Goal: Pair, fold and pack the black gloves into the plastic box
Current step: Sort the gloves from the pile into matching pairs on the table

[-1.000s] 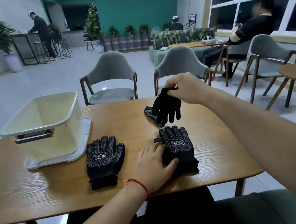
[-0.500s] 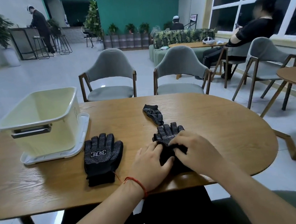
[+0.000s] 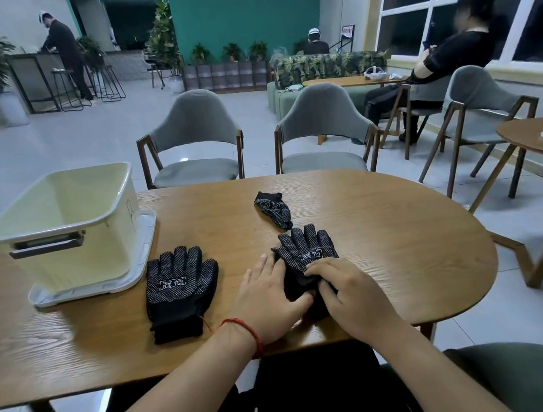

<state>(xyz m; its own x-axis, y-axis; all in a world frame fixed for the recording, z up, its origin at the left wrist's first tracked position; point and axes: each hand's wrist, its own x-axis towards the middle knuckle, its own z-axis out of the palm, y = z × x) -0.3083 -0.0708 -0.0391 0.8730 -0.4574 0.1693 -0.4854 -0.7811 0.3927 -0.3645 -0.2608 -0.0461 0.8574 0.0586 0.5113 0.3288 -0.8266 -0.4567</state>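
3 lots of black gloves lie on the wooden table (image 3: 389, 242) in front of me, and I go through them from the biggest thing down. I see the plastic box (image 3: 69, 229) at the far left, standing on its own lid (image 3: 149, 229) with its mouth open; what I can see of its inside holds nothing, so by my reckoning no packing has begun. I see the left pair (image 3: 178, 283) just beside the lid, flat, fingers pointing away, apparently 2 gloves stacked. I have the middle gloves (image 3: 305, 253) under both hands: my left hand (image 3: 268, 299) lies flat with fingers spread on the cuff end, and my right hand (image 3: 350, 292) pinches the cuff fabric, the 2 hands touching. I judge this the pairing and squaring step, with the fold next: that calls for turning the cuff over the fingers while 1 hand pins the stack. I see 1 lone glove (image 3: 273, 207) crumpled farther back, untouched.
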